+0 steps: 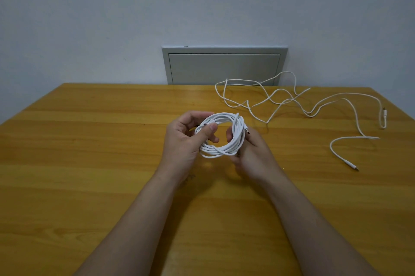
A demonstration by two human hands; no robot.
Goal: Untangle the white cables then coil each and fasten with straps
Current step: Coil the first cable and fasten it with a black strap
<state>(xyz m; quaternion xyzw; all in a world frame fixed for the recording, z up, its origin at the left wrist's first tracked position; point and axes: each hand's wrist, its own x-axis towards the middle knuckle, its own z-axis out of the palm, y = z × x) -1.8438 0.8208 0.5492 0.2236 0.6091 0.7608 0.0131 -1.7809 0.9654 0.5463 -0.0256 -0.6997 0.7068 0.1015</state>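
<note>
Holding the coiled white cable (pixel 221 135) between both hands above the middle of the wooden tabletop (pixel 89 141), I have it wound into a round bundle of several loops. My left hand (pixel 186 138) grips the coil's left side, thumb pressed across the strands near the top and fingers curled behind. My right hand (pixel 251 152) closes on the right and lower side of the coil, fingers reaching through the centre of the ring and around the strands. A connector end (pixel 247 131) sticks out at the coil's right edge, just beside my right fingers. I see no strap around the bundle.

The second white cable (pixel 314 105) lies loose on the far right of the tabletop, well apart from my hands. It runs in uneven, crossing loops from the back edge toward the right side, some loops rising off the surface against the wall (pixel 112 17). One plug (pixel 354 168) rests on the wood at the near right; another connector (pixel 384 112) lies by the right edge. Behind the tabletop, a grey panel (pixel 224 66) is set into the wall.
</note>
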